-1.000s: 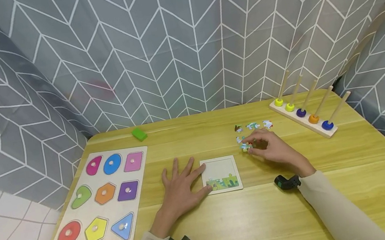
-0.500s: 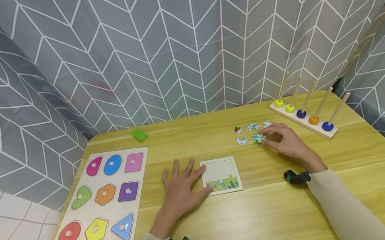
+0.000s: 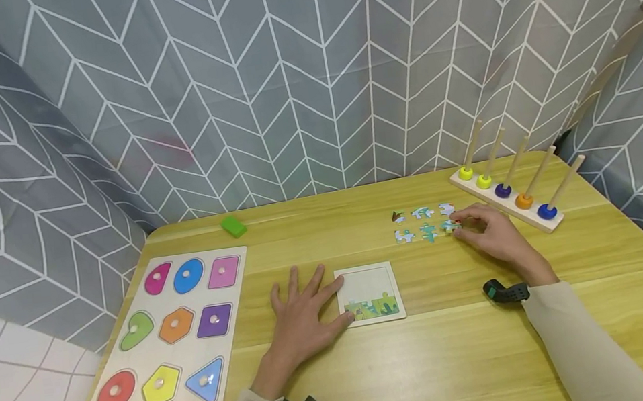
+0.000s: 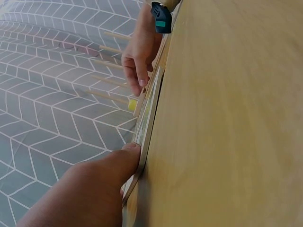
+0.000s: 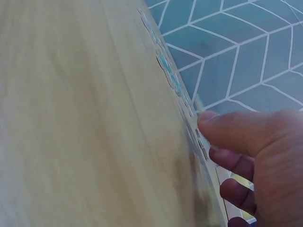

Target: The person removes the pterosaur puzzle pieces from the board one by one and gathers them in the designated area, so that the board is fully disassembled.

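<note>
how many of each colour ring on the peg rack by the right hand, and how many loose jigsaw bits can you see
Peg rack rings:
yellow rings: 2
purple ring: 1
orange ring: 1
blue ring: 1
Loose jigsaw pieces: 6 visible, one at the right hand's fingertips
Total: 5 rings and 6 pieces, 11 things

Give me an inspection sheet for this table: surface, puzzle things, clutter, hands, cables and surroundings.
Surface: yellow wooden table, flat.
Job's things: small puzzle tray, only its bottom row filled; six loose puzzle pieces in two rows behind it.
Clutter: shape board at left; green block at the back; peg rack with coloured rings at right.
Hands: left hand flat, thumb against the tray's left edge; right hand touches the rightmost loose piece.
Cables: nothing seen.
Surroundings: grey patterned curtain around the table.
</note>
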`<act>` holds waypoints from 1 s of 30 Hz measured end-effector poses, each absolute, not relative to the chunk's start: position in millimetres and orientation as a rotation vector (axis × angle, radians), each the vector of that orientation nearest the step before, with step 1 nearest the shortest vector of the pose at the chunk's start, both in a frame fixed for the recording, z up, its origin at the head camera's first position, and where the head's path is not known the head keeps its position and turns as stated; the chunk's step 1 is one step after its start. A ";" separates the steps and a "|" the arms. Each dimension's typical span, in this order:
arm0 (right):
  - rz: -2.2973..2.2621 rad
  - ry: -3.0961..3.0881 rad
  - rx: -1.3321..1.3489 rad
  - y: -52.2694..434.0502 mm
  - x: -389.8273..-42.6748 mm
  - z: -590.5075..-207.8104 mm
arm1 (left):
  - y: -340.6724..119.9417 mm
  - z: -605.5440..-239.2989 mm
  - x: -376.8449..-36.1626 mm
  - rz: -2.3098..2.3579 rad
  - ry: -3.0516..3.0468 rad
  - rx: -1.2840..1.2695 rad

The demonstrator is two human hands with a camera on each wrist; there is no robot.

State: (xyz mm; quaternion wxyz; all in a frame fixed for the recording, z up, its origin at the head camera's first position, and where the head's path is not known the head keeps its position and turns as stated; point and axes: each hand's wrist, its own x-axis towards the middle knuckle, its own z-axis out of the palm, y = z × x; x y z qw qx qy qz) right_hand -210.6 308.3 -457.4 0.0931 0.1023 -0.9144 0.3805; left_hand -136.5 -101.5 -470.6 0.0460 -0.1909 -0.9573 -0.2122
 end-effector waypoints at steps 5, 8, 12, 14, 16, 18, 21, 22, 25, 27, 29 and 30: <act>1.095 -2.695 0.314 309.5 -211.0 -459.5 | -101.4 -470.8 -136.9 -0.637 -2.926 -0.581; 1.080 -2.678 0.326 309.1 -211.0 -459.6 | -101.4 -470.7 -136.8 -0.633 -2.927 -0.580; 1.062 -2.667 0.329 308.9 -211.6 -460.2 | -101.1 -470.2 -136.5 -0.641 -2.931 -0.579; 1.057 -2.669 0.326 309.0 -212.2 -461.0 | -100.9 -470.1 -136.5 -0.644 -2.933 -0.578; 1.054 -2.671 0.330 309.1 -212.7 -461.8 | -100.9 -470.0 -136.4 -0.645 -2.937 -0.576; 1.050 -2.671 0.335 309.1 -213.2 -462.5 | -101.1 -470.1 -136.3 -0.641 -2.939 -0.575; 1.048 -2.668 0.335 309.9 -214.0 -463.4 | -101.3 -470.0 -136.4 -0.641 -2.939 -0.574; 1.049 -2.666 0.334 309.9 -214.1 -463.3 | -101.3 -470.0 -136.5 -0.642 -2.938 -0.576; 1.054 -2.665 0.326 310.8 -214.7 -464.2 | -101.2 -469.8 -136.7 -0.648 -2.937 -0.577; 1.057 -2.664 0.324 311.4 -215.1 -464.8 | -101.2 -469.8 -136.7 -0.650 -2.935 -0.578; 1.053 -2.670 0.315 312.3 -215.2 -465.7 | -101.2 -469.8 -136.6 -0.649 -2.934 -0.577; 1.050 -2.675 0.310 312.7 -215.1 -466.0 | -101.3 -469.9 -136.6 -0.650 -2.933 -0.578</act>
